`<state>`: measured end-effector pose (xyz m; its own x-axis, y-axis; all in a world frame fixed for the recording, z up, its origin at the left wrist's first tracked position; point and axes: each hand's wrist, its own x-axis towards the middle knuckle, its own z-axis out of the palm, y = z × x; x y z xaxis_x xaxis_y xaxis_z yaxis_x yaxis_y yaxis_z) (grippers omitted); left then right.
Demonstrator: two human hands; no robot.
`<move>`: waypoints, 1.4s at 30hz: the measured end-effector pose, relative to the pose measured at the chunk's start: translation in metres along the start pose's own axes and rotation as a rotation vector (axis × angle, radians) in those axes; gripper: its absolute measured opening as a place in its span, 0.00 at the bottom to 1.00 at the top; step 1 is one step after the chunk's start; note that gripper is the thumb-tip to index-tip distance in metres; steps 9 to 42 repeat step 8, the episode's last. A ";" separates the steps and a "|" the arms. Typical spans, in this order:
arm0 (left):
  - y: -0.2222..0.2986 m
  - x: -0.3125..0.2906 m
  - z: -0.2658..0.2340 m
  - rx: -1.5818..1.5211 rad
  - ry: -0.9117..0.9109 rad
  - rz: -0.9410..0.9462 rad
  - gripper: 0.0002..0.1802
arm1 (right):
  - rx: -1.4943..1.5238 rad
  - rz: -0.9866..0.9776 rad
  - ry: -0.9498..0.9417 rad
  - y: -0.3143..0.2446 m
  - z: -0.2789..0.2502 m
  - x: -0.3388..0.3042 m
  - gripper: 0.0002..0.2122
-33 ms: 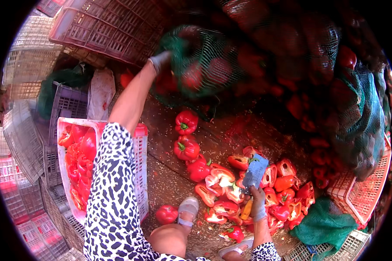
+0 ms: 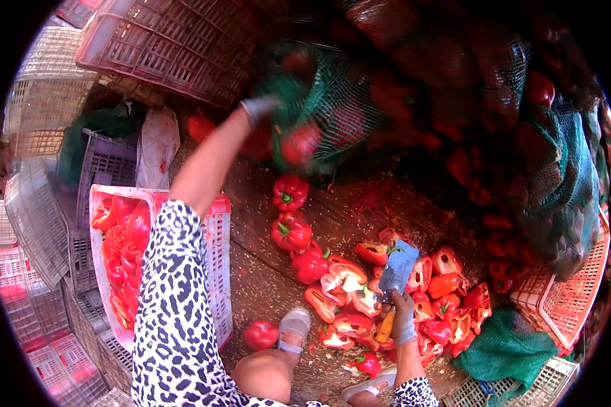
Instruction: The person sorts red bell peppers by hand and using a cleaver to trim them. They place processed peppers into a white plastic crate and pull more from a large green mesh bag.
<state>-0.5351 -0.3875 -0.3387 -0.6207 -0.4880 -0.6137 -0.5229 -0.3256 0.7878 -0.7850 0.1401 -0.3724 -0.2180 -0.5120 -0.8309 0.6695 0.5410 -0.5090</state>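
1. Your left hand point(image 2: 259, 108), gloved and blurred, was stretched up to the green net sack point(image 2: 319, 102) of red peppers; it touched the mesh, but I could not tell whether the fingers were clamped on it or apart.
2. Your right hand point(image 2: 402, 319), gloved, was closed around the handle of a cleaver point(image 2: 396, 270), blade pointing up and away from you.
3. The cleaver stood over a heap of cut pepper pieces point(image 2: 414, 292) on the floor point(image 2: 265, 285), just ahead of your sandalled foot point(image 2: 293, 329).
4. Three whole peppers point(image 2: 290, 230) lay in a loose line on the floor between the sack and the heap; a fourth whole pepper point(image 2: 261, 334) lay beside your foot.
5. A pink crate point(image 2: 217, 271) at your left held cut pepper halves point(image 2: 119, 251).
6. Empty crates point(image 2: 163, 47) were stacked behind and to the left; another pink crate point(image 2: 563, 298) stood at the right, near a bundle of green netting point(image 2: 502, 349).
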 end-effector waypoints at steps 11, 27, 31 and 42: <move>-0.026 -0.040 0.036 1.027 0.739 0.080 0.20 | -0.011 -0.064 -0.031 0.009 0.008 0.007 0.11; -0.026 -0.040 0.036 1.027 0.739 0.080 0.20 | -0.011 -0.064 -0.031 0.009 0.008 0.007 0.11; -0.026 -0.040 0.036 1.027 0.739 0.080 0.20 | -0.011 -0.064 -0.031 0.009 0.008 0.007 0.11; -0.026 -0.040 0.036 1.027 0.739 0.080 0.20 | -0.011 -0.064 -0.031 0.009 0.008 0.007 0.11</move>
